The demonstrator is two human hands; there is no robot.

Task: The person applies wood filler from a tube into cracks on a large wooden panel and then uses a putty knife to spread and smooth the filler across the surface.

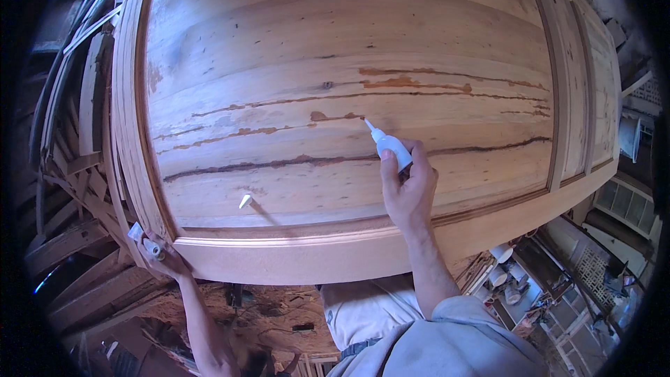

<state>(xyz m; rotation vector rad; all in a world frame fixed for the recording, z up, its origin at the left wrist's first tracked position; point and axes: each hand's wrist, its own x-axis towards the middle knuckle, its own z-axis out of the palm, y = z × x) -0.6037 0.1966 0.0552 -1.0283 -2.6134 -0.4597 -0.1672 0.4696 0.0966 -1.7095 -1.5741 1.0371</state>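
A large wooden panel door (419, 28) lies in front of me, with dark cracks and reddish-brown filled streaks along its boards. My right hand (412, 185) is closed round a small white glue bottle (395, 151). The bottle tilts up and left, its thin nozzle tip at the right end of a short brown streak (335, 117); I cannot tell whether it touches the wood. At the door's near left corner, my left hand (165, 261) is closed on a small whitish bottle (145, 241), partly hidden by the fingers. A white cone-shaped cap (245, 200) rests on the panel between my hands.
Stacked boards and timber offcuts (91, 167) crowd the left side. Below the door's near edge, the floor (293, 314) is strewn with brown shavings. At the lower right stands a clutter of containers (509, 283) and scrap pieces.
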